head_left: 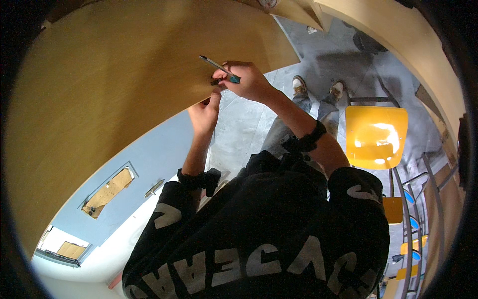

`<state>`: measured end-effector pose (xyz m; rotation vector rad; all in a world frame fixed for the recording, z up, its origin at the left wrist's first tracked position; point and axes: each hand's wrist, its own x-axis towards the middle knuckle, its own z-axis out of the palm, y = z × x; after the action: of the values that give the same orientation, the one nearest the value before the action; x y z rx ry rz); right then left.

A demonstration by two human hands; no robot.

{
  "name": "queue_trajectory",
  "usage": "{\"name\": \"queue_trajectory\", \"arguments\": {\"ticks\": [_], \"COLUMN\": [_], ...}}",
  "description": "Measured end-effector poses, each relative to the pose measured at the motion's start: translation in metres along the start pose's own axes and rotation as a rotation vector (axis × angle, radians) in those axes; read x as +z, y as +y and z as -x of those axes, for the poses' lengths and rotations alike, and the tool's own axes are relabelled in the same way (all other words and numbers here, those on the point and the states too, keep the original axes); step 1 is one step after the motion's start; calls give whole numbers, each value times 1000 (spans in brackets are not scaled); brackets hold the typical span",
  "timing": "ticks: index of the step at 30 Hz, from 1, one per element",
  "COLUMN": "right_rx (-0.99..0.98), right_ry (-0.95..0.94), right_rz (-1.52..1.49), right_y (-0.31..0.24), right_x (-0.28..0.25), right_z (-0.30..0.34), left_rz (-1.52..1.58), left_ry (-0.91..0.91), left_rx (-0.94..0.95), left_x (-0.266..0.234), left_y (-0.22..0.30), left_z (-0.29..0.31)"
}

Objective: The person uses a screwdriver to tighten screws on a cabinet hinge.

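My right hand (246, 82) is closed on a slim pen (213, 63) with a clear barrel, its dark tip slanting up to the left over a broad tan wooden board (124, 74). A small dark piece (215, 81) sits at the right fingertips by the board's edge; its kind is too small to make out. Just below, my left hand (203, 118) comes up to the same edge. Its thumb points up close to the right fingers. The other left fingers look curled and are partly hidden by the board, so what they hold does not show.
A yellow chair (377, 134) stands at the right, with more chairs and metal frames below it. Grey tiled floor (239, 124) shows past the board. A blue-grey door (144, 164) with a handle (155, 188) is at the lower left. Dark bands circle both forearms.
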<state>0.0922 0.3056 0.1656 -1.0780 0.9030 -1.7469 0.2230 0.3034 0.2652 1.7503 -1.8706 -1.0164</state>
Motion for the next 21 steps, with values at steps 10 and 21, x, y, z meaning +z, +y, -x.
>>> {"name": "queue_trajectory", "arguments": {"ticks": [10,21], "right_rx": [-109,-61], "right_ry": [-72,-73], "right_rz": [66,-23], "right_y": [18,17], "right_x": [25,36], "right_z": [2,5], "left_rz": [7,-94], "left_ry": [84,184], "left_rx": [110,144], "left_x": [-11,-20], "left_y": [-12,-32], "left_z": [-2,-6]}}
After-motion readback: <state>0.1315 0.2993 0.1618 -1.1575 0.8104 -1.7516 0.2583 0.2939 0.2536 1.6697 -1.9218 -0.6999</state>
